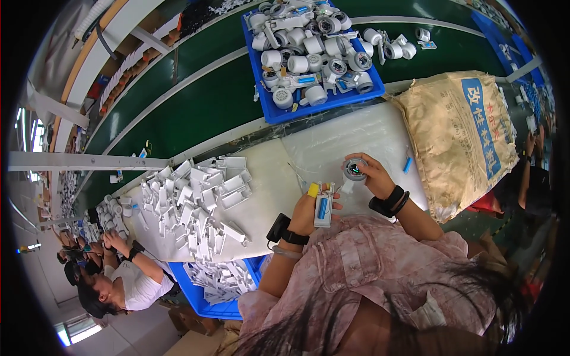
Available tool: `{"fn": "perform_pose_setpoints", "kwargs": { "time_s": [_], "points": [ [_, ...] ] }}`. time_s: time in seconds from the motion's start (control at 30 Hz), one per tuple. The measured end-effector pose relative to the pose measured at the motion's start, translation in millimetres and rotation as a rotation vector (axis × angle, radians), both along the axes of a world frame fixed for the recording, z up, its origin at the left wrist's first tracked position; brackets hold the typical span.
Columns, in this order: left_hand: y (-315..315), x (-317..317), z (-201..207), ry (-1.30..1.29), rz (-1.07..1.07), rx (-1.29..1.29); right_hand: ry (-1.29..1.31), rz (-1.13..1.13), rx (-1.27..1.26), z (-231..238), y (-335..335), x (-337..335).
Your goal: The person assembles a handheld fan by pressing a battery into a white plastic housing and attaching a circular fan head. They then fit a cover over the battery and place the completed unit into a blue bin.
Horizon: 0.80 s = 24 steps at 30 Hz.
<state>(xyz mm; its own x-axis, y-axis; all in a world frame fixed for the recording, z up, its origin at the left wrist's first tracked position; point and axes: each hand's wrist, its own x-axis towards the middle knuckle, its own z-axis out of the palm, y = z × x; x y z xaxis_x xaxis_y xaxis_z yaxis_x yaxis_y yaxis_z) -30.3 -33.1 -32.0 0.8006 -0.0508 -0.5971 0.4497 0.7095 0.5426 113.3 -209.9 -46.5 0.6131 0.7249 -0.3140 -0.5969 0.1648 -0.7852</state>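
Note:
My left hand [306, 215] is closed around an open white plastic handle shell [322, 221]. A blue cylindrical battery [322, 207] lies inside the shell, and a small yellow piece [313, 190] shows at its upper end. My right hand [378, 180] grips a round grey-and-white device head [354, 169] with a dark centre and a tiny green spot. A short white neck [347, 186] points down from this head toward the handle shell. Whether wires link the two cannot be made out. Another blue battery [408, 165] lies on the table to the right of my right hand.
Loose white plastic shells [196, 199] are heaped left on the table [267, 178]. A blue tray [274, 114] of round-headed units stands ahead, beside the green conveyor [202, 98]. A brown sack [439, 142] lies right. Below the left edge is a blue bin [205, 308]. A co-worker [127, 276] sits left.

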Motion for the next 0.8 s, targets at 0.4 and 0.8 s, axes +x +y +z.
{"fn": "perform_pose_setpoints", "kwargs": {
  "time_s": [0.4, 0.8],
  "points": [
    [13, 14, 5, -0.001, -0.092, 0.036, 0.041, 0.005, -0.014, -26, 10, 6],
    [78, 29, 17, -0.064, -0.017, 0.018, 0.164, 0.198, -0.104, -38, 30, 2]
  ]
}}
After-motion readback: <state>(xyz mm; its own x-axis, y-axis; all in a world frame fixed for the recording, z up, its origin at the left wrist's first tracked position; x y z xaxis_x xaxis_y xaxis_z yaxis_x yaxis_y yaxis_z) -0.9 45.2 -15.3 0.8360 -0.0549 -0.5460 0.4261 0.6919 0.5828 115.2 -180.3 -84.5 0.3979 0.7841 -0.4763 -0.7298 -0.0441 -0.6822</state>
